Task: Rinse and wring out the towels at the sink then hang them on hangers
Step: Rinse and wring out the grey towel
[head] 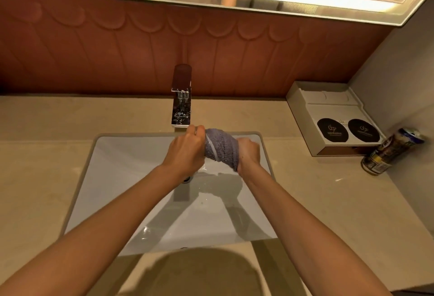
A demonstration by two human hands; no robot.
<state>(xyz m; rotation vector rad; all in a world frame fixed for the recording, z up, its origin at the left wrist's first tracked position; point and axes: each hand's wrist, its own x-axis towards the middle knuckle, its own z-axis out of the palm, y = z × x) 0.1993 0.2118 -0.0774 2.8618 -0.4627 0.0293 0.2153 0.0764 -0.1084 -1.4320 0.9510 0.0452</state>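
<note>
Head: towel (220, 148) near far sink rim (141, 134)

Towel (220, 150): grey-blue terry cloth with a pale stripe slanting across it, twisted into a short, thick roll.
Towel's place: held in the air above the back half of the sink (117, 178).
Grip: left hand (185, 152) curled round one end, right hand (249, 154) round the other.
Sink: white rectangular basin sunk into the beige desk (35, 178), wet, with water glinting on its floor.
</note>
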